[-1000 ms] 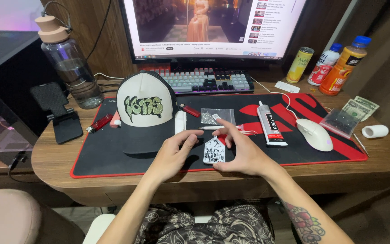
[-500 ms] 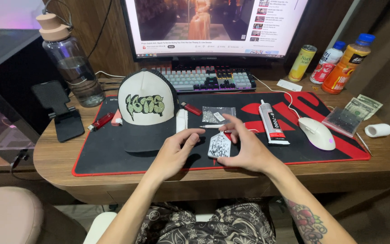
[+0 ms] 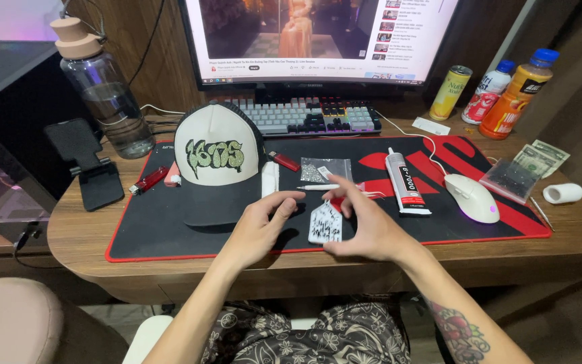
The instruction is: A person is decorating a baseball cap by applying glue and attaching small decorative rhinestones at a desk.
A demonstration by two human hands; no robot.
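left hand (image 3: 259, 226) hovering, right hand (image 3: 370, 226) fingers spread

On the worktop (image 3: 75, 236) we see a mat (image 3: 156, 229). On it, the cap (image 3: 218, 165) lies left, the glue tube (image 3: 404, 182) and mouse (image 3: 471, 197) right, with a small card (image 3: 325, 224) between our left hand (image 3: 259, 226) and right hand (image 3: 372, 226). The keyboard (image 3: 304, 116) sits behind the mat, the monitor (image 3: 318, 34) behind that, a water bottle (image 3: 106, 94) far left, and three drink containers (image 3: 490, 94) far right.
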